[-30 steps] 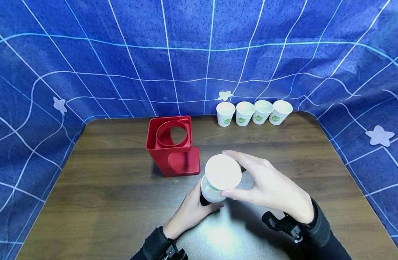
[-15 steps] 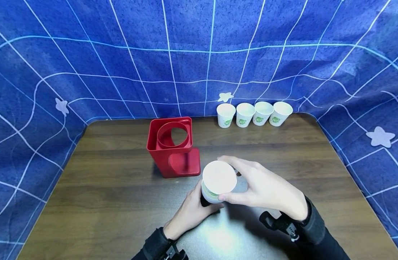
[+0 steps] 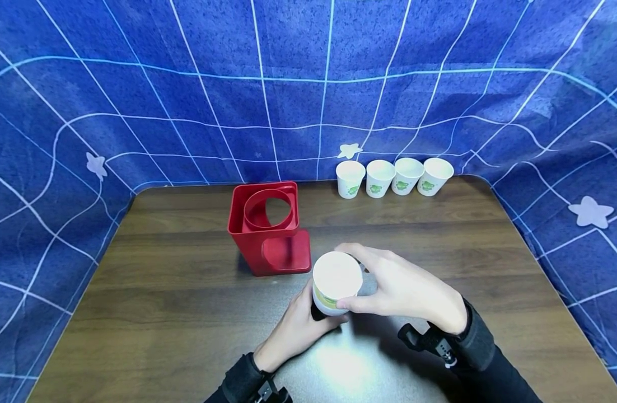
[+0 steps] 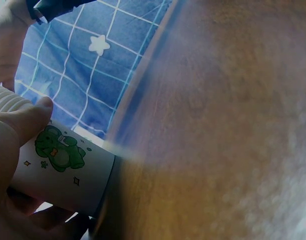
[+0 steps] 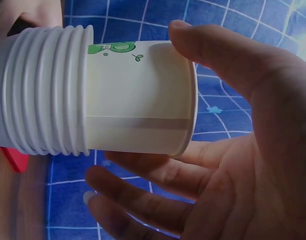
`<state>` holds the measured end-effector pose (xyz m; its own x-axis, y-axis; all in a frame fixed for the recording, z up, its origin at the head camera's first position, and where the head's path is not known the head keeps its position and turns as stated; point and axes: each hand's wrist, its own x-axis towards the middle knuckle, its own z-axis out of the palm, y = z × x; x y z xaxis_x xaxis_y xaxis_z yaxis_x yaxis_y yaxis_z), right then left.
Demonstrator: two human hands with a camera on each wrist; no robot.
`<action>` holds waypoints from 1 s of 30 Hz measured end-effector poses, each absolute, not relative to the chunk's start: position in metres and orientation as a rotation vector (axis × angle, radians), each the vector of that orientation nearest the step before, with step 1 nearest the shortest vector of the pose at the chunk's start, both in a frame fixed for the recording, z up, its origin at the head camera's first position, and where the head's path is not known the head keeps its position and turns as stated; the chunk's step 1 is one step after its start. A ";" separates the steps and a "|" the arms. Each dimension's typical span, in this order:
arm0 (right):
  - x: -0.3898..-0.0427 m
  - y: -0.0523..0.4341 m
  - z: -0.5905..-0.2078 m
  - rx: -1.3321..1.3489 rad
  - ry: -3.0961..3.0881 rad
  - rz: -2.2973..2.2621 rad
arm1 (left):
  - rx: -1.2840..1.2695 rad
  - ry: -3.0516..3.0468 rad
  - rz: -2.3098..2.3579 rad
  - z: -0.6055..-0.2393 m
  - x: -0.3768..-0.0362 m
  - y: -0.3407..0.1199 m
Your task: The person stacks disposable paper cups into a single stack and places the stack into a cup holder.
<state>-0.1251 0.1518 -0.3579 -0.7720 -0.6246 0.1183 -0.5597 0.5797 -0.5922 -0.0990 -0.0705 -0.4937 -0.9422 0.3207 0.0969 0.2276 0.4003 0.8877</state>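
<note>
My left hand (image 3: 294,331) grips a nested stack of white paper cups (image 4: 68,172) low down, near the wooden table. A green cartoon animal is printed on the stack's outer cup. Several ringed rims show in the right wrist view. From above, my right hand (image 3: 406,286) holds one more paper cup (image 5: 138,95), thumb on one side of its rim and fingers along the other. This cup's lower end sits inside the stack, and its upper part still stands out above the rims. In the head view its round white mouth faces up.
A red holder (image 3: 258,254) with a ring on top and a flat foot stands left of the stack. Several white paper cups (image 3: 380,179) line the table's back edge. Blue patterned cloth (image 3: 298,95) hangs behind and around the wooden table (image 3: 152,291).
My right hand has moved left and lower with its cup, bringing it over and into the stack. The stack's opening, visible earlier, is now covered. My left hand stays in place.
</note>
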 end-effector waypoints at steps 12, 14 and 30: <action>-0.129 0.148 -0.363 -1.000 2.658 -0.922 | 0.488 2.541 1.613 -0.494 -0.100 -0.071; -0.130 0.148 -0.364 -1.011 2.652 -0.917 | 0.494 2.546 1.609 -0.494 -0.100 -0.071; -0.135 0.147 -0.373 -1.073 2.602 -0.897 | 0.487 2.532 1.611 -0.497 -0.099 -0.071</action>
